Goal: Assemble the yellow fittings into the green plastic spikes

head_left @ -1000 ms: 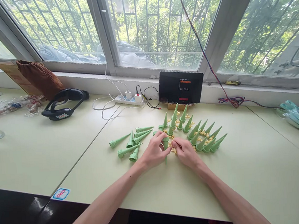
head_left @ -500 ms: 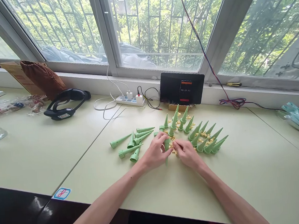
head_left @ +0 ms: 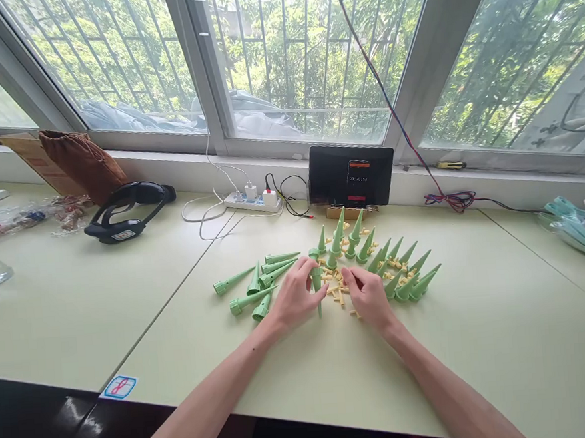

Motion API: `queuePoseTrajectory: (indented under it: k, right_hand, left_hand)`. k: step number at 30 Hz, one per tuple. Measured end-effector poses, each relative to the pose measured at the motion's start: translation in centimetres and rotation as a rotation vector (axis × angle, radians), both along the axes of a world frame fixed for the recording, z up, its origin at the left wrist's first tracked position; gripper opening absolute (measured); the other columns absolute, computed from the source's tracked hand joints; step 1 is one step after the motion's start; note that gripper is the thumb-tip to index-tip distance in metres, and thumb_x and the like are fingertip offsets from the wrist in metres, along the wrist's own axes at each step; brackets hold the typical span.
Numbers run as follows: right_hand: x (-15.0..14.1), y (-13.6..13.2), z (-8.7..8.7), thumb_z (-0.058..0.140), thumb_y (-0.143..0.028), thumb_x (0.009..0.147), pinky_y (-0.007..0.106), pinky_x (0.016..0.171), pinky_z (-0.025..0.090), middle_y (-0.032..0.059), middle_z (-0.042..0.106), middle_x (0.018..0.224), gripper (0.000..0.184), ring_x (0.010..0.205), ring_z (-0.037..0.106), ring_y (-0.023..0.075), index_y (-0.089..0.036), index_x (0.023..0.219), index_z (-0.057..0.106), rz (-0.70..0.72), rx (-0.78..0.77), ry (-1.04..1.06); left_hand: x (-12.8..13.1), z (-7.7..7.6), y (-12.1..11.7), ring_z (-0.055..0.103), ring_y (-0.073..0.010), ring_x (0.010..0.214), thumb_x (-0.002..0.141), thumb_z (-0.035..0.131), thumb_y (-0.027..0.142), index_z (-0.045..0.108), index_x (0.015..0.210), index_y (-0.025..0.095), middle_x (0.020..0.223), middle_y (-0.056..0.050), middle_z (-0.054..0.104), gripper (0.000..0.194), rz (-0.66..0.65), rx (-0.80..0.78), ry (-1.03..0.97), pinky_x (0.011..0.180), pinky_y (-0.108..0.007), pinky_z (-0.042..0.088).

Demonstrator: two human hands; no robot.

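My left hand (head_left: pixel 297 291) is closed round a green plastic watering spike (head_left: pixel 317 280), its tip pointing down toward me and its capped end up. To the right, my right hand (head_left: pixel 370 295) has thumb and forefinger pressed together; whatever is between them is too small or hidden to make out. Small yellow T-shaped valves (head_left: pixel 342 301) lie loose between and under the hands. Several green spikes (head_left: pixel 241 304) lie on their sides left of my left hand. Beyond and right of my right hand, more spikes (head_left: pixel 418 261) stand tip-up among yellow pieces.
A black tablet (head_left: pixel 329 176) showing a timer leans by the window. Left of it are a white power strip (head_left: pixel 251 202) with cables, a black headset (head_left: pixel 126 214) and a brown pouch (head_left: pixel 81 164). Plastic-wrapped items (head_left: pixel 581 225) lie far right.
My hands have drawn apart; the right hand has moved away from the spike. The spike in my left hand now shows more fully. The view has shifted slightly.
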State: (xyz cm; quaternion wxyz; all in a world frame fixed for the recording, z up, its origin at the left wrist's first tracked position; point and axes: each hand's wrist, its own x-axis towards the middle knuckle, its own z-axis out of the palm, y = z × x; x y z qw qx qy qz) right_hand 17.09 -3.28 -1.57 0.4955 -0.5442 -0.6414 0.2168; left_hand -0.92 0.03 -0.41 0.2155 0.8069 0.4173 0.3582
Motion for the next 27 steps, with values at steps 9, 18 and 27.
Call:
queuePoseTrajectory:
  k: [9, 18, 27]
  right_hand:
    - [0.0, -0.1, 0.1, 0.044, -0.046, 0.1, 0.027, 0.052, 0.028, -0.0035, 0.038, 0.057, 0.045, 0.053, 0.033, 0.0122, -0.02, 0.063, 0.043, -0.015, 0.049, -0.006]
    - [-0.2, -0.1, 0.0, 0.043, -0.044, 0.1, 0.027, 0.051, 0.029, -0.0027, 0.041, 0.057, 0.045, 0.053, 0.034, 0.0124, -0.02, 0.063, 0.046, 0.003, 0.058, -0.022]
    - [-0.6, 0.0, -0.2, 0.045, -0.043, 0.099, 0.027, 0.052, 0.03, -0.0032, 0.04, 0.055, 0.042, 0.052, 0.036, 0.0126, -0.02, 0.064, 0.048, 0.026, 0.057, 0.0]
  left_hand:
    - [0.0, 0.0, -0.3, 0.061, -0.0173, 0.078, 0.083, 0.064, 0.026, 0.056, 0.11, 0.024, 0.111, -0.003, 0.062, 0.028, 0.077, 0.006, 0.126, 0.072, -0.032, 0.049]
    - [-0.1, -0.4, -0.1, 0.064, -0.0216, 0.09, 0.083, 0.067, 0.032, 0.059, 0.11, 0.025, 0.111, -0.004, 0.062, 0.029, 0.069, 0.038, 0.145, 0.075, -0.032, 0.05]
    - [-1.2, 0.6, 1.0, 0.044, -0.009, 0.051, 0.093, 0.054, 0.03, 0.059, 0.094, 0.02, 0.098, -0.002, 0.063, 0.011, 0.178, 0.154, 0.002, 0.063, -0.028, 0.044]
